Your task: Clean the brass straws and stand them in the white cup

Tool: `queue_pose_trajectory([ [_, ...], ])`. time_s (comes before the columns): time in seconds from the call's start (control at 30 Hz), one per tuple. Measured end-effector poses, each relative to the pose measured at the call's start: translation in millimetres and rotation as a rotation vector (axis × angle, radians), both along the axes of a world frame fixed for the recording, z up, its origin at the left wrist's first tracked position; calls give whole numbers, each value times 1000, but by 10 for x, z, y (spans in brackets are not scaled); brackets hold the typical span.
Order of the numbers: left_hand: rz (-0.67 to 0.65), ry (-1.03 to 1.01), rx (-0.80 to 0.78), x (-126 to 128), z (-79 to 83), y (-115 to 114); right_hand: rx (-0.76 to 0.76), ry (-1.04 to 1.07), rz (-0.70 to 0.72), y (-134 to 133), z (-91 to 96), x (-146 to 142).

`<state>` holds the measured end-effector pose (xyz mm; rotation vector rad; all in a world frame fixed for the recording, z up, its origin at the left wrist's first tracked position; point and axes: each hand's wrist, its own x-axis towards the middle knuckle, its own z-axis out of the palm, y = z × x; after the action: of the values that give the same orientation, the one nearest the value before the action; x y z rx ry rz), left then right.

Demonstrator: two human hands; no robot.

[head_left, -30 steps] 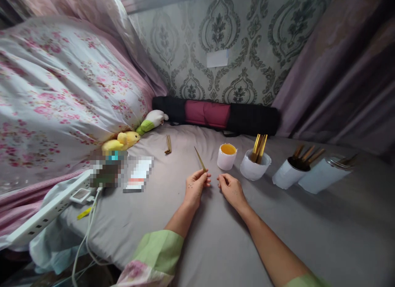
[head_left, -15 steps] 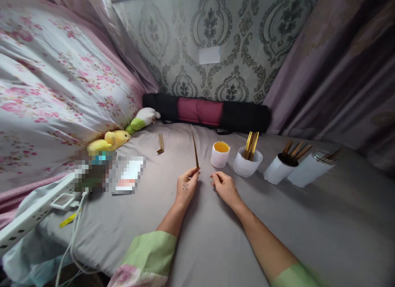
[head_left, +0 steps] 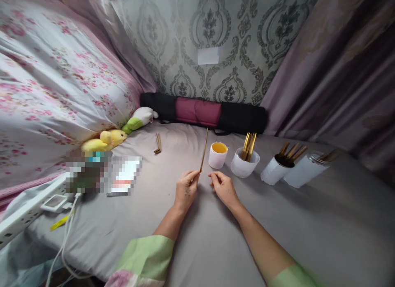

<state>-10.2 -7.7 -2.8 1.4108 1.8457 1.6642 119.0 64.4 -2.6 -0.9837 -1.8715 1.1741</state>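
Observation:
A thin golden-brown stick (head_left: 204, 150) rises nearly upright from my left hand (head_left: 187, 192), pinched at its lower end between thumb and forefinger. My right hand (head_left: 224, 189) is a short way to the right, its fingers curled together; whatever may be in them is hidden. Just beyond it stands a small white-wrapped cup (head_left: 217, 159) with a yellow inside. Beside that, a wider white pot (head_left: 244, 167) holds several shiny gold sticks (head_left: 249, 146). Left of my hands lie a few bent golden-brown pieces (head_left: 158, 144) on the grey sheet (head_left: 210, 237).
Farther right, two white-wrapped containers, a dark-mouthed one (head_left: 273, 174) and a taller tilted-looking one (head_left: 304, 173), hold more sticks. A black and maroon roll (head_left: 198, 113) lies along the wall. Plush toys (head_left: 105, 142), a power strip (head_left: 27, 221) and white cables (head_left: 66, 241) are at left.
The stick in my left hand has swung from leaning left to leaning slightly right. My right hand has hardly moved. The whole view has shifted a little.

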Motion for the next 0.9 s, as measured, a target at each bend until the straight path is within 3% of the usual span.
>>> queue_pose_trajectory([
  [0.27,10,154,30,13,-47,-14,-63,89,5,-27,23,-2],
  [0.5,-25,420,-14,25,-44,-54,-164,247,24,-50,122,7],
  [0.9,-47,615,-85,53,24,-94,-289,376,16,-56,156,11],
])
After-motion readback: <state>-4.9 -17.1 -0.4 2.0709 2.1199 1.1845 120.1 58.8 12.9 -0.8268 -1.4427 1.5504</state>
